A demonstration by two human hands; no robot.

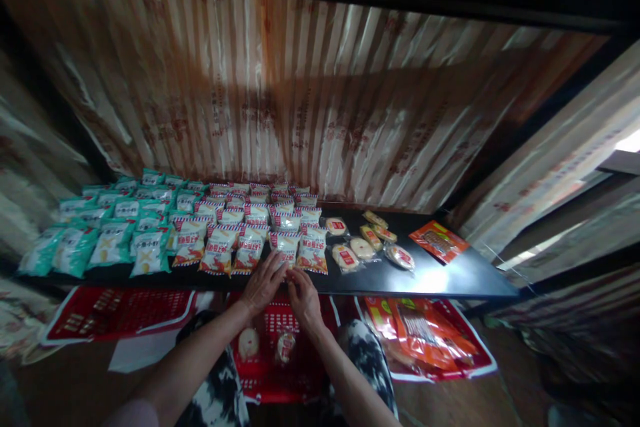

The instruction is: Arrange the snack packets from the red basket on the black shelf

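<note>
An orange-and-white snack bag (pixel 285 243) with a striped top edge lies at the front of its rows. My left hand (pixel 264 282) has its fingers curled on the bag's lower left part. Close beside it, my right hand (pixel 305 297) has its fingers bent together at the bag's bottom corner. The fingers partly cover that lower edge. Matching bags flank it, one just right of my hands (pixel 313 250) and another to the left (pixel 250 247).
Teal snack bags (pixel 113 240) fill the left of the black shelf (pixel 460 273). Wrapped round biscuits (pixel 363 248) and an orange packet (pixel 440 240) lie rightward. Below stand red baskets, one with biscuits (pixel 270 380), another with orange packets (pixel 425 333). Striped sheeting (pixel 320 100) hangs behind.
</note>
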